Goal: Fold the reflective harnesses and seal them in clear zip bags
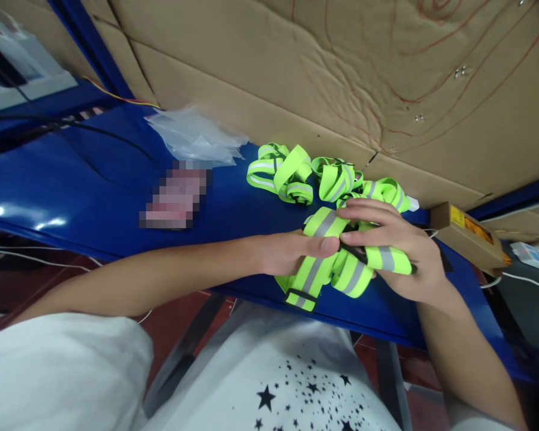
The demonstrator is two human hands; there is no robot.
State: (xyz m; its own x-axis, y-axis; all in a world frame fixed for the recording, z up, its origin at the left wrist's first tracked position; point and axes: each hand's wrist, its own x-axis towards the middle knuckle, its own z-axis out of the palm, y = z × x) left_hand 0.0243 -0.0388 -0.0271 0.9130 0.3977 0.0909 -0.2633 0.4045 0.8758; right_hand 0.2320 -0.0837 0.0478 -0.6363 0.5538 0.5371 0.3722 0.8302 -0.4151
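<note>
My left hand (290,251) and right hand (397,242) both pinch a folded yellow strap (317,272) at the near edge of the blue table (94,185). Open room lies leftward. The label on the small box (469,236) is unreadable.

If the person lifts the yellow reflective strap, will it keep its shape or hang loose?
Probably floppy: the strap folds in soft loops between the left hand and right hand. Likely light, as fingertips pinch it. Ends may dangle: one hangs over the table edge.
</note>
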